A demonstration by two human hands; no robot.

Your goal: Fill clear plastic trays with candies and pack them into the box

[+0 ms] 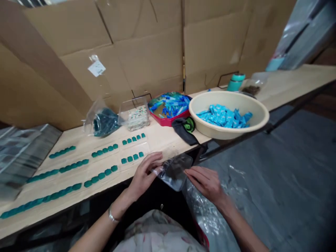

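Observation:
A small clear plastic bag [175, 170] is held between both hands at the table's front edge. My left hand [145, 174] pinches its left end, fingers closed on the film. My right hand [206, 181] holds the bag's right side with fingers curled against it. Something dark shows through the bag, too blurred to name. On the light wooden table [157, 137], just left of my hands, lie rows of small teal square pieces [105, 150].
A cream bowl [199, 105] holds blue packets; behind it is a red tray [168, 121] of blue pieces. A clear box [138, 117] and a bag of dark teal parts [104, 122] stand further left. Cardboard walls [147, 49] back the table. A large clear bag [210, 217] hangs below my right hand.

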